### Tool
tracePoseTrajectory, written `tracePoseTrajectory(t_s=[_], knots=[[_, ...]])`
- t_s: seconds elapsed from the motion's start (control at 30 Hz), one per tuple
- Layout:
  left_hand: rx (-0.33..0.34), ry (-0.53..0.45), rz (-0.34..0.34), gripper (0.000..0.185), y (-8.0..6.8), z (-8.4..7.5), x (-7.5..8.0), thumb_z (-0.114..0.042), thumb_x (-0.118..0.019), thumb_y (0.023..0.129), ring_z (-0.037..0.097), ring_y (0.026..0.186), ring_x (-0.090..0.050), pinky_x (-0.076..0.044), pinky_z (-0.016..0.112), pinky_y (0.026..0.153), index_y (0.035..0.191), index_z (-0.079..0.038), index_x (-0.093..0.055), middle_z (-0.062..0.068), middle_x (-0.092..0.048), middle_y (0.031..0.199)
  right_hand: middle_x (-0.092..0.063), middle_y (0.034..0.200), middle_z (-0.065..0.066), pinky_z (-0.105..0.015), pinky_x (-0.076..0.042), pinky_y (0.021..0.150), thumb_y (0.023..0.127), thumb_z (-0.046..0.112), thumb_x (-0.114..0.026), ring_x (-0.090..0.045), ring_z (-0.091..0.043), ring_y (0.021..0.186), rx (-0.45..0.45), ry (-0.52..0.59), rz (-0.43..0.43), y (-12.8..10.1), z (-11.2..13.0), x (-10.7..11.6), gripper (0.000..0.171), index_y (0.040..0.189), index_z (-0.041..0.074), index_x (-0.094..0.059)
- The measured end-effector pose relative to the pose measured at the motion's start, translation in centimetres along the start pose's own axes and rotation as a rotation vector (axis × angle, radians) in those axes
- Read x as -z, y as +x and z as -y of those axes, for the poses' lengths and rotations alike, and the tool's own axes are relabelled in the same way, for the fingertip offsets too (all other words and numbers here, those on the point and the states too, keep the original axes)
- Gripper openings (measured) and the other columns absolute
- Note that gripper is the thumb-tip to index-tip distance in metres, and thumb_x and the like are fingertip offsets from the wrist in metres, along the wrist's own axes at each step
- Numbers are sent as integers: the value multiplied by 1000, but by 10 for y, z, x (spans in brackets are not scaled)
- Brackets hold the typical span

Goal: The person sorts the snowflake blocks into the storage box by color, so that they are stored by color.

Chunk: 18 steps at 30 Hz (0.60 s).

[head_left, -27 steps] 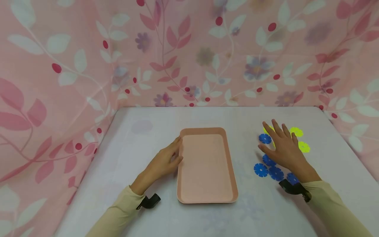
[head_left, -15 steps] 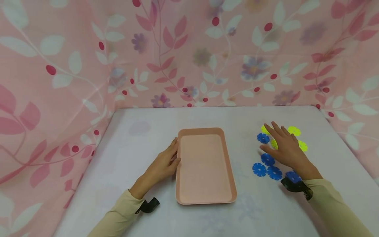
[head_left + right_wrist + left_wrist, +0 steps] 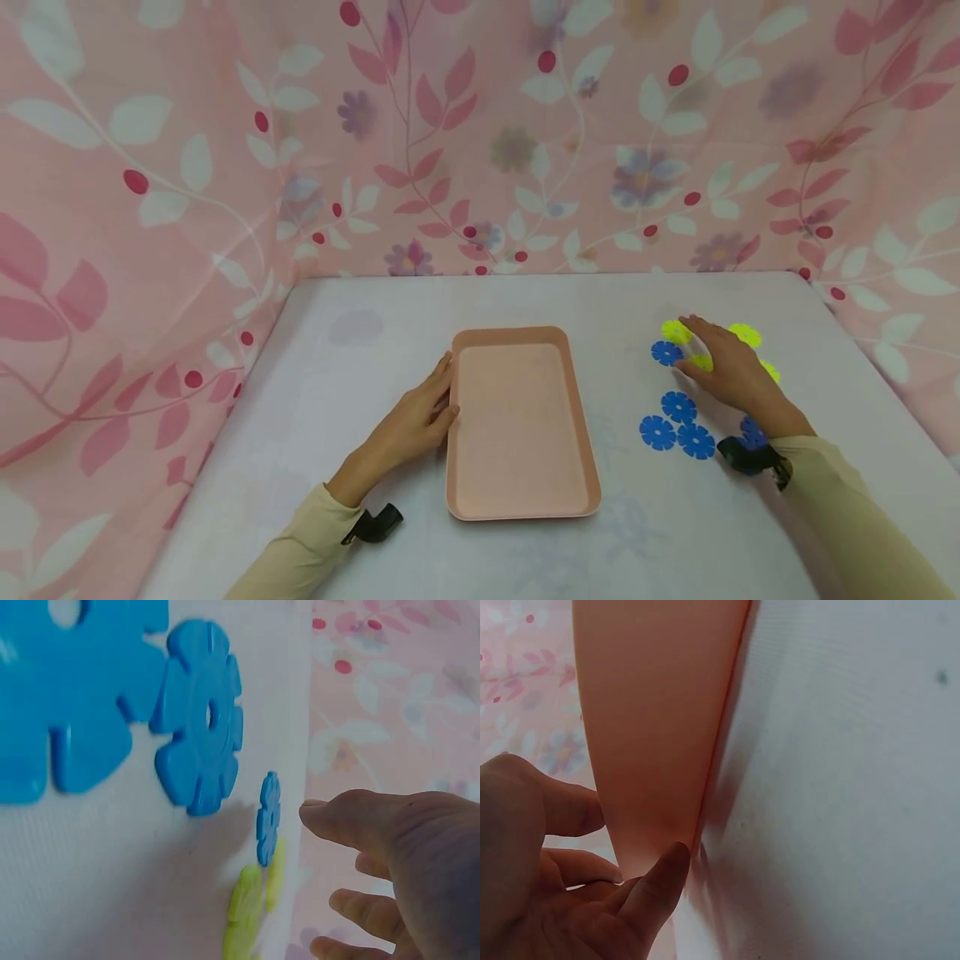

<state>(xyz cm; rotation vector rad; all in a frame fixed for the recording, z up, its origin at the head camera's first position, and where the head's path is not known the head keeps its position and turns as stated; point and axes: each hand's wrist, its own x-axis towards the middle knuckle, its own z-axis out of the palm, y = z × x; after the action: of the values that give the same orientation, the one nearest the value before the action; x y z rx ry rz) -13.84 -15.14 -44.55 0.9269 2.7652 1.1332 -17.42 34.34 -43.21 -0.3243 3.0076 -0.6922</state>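
Observation:
A peach-coloured rectangular tray [image 3: 523, 433] lies on the table with nothing in it. My left hand [image 3: 408, 421] touches its left side, the thumb at the rim and the fingers along the outer wall [image 3: 656, 735]. Over on the right, my right hand [image 3: 731, 371] is held above flat plastic flower-shaped pieces, fingers bent slightly downward and holding nothing. Several blue flower pieces [image 3: 678, 407] lie before and beside it. Yellow flower pieces [image 3: 677, 332] lie around its fingers, some partly covered by the hand. In the right wrist view, the thumb is apart from a blue flower piece [image 3: 268, 819].
The white table [image 3: 360, 367] has a faint printed pattern. Behind it and at the sides hangs a pink leaf-and-flower curtain [image 3: 510, 150]. Each wrist carries a small black camera [image 3: 378, 523].
My right hand has turned and lowered over the yellow pieces, its spread fingers drawing together and bending down. The left hand stays at the tray's side. The view has shifted slightly.

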Motion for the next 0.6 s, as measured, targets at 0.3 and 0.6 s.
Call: tracePoseTrajectory(t_s=[0.3, 0.6], knots=[[-17, -2, -47, 70, -1, 0, -3, -4, -62, 99, 37, 150, -27, -32, 51, 116, 157, 12, -27, 28, -19, 166, -41, 151, -38, -76, -30, 106, 101, 20, -68, -34, -62, 137, -59, 28, 7, 14, -11, 4, 65, 155, -2, -40], [-20, -6, -57, 69, -1, -2, -4, -1, -62, 98, 38, 149, -30, -36, 50, 113, 158, 10, -29, 29, -21, 165, -45, 147, -39, -74, -32, 106, 103, 17, -64, -37, -62, 135, -122, 23, 33, 27, -23, 3, 58, 153, -4, -43]])
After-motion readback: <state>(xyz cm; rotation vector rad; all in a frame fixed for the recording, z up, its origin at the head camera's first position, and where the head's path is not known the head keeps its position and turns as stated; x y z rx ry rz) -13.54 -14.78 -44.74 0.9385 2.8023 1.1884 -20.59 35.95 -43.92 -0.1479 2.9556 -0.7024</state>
